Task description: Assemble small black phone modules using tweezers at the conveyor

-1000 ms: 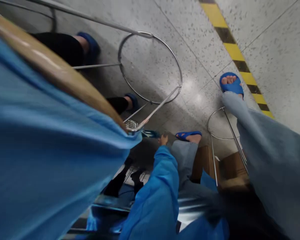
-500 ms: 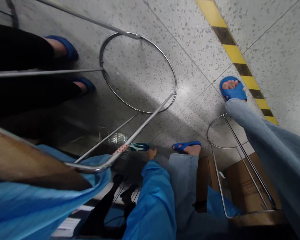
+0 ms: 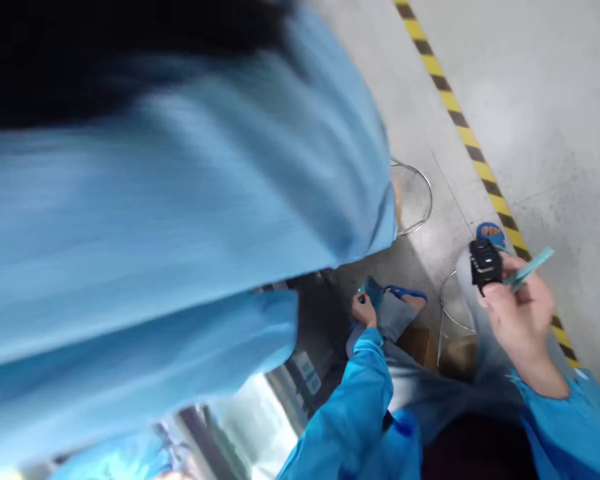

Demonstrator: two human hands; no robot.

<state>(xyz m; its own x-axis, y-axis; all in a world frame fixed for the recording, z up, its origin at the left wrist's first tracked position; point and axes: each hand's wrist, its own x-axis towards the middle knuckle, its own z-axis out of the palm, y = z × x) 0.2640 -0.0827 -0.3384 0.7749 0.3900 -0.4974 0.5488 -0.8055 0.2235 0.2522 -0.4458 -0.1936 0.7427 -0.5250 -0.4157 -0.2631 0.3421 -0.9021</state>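
My left hand (image 3: 364, 311), in a blue sleeve, is closed on a glossy teal piece that looks like plastic film (image 3: 375, 291), low beside my knee. On the right, my right hand (image 3: 525, 317) is raised above my jeans. Its thumb and fingers grip a small black device (image 3: 485, 263), blocky with a ribbed edge. A thin pale teal strip (image 3: 533, 268) sticks out between the same fingers. The exact kind of the black device cannot be made out.
Another person's blue smock (image 3: 205, 200), blurred, fills the left side close by. Beyond it shows a stool's metal ring (image 3: 425, 190). A second stool frame (image 3: 443, 307) and a cardboard box (image 3: 417, 343) stand by my legs. Yellow-black tape (image 3: 463, 127) crosses the floor.
My right hand has come into view with the black device and teal strip. The view has shifted, and the other person's smock now covers much of the left. My left hand still holds the teal piece.
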